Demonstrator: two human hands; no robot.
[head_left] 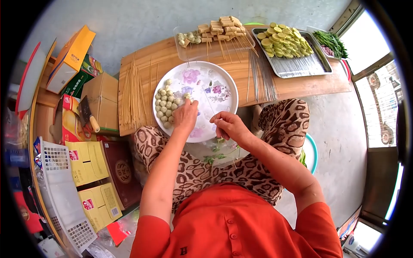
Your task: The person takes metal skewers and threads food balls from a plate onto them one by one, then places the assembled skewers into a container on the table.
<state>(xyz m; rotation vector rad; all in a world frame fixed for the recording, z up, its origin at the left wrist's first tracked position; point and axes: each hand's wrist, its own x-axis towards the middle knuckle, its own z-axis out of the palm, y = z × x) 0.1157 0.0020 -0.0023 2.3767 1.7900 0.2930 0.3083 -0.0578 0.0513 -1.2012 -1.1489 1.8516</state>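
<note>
A white round tray [230, 81] with a purple flower print lies at the table's near edge, in front of me. Pale, green-flecked balls [163, 103] are heaped on its left side. My left hand [186, 117] reaches over the heap, fingers closed around one ball [187, 96] that peeks out at the fingertips. To the right, my right hand [231, 127] pinches the lower end of a thin skewer [208, 101], which slants up and left over the tray's bare middle.
Bamboo skewers [134, 99] lie on the wooden table [163, 51] at left, metal skewers [261, 79] at right. Behind stands a clear tray [189, 53] of skewered rolls [221, 30] and balls. Sliced green rounds [286, 42] fill a metal tray [301, 71]. Boxes [101, 96] and a cleaver [87, 112] are left.
</note>
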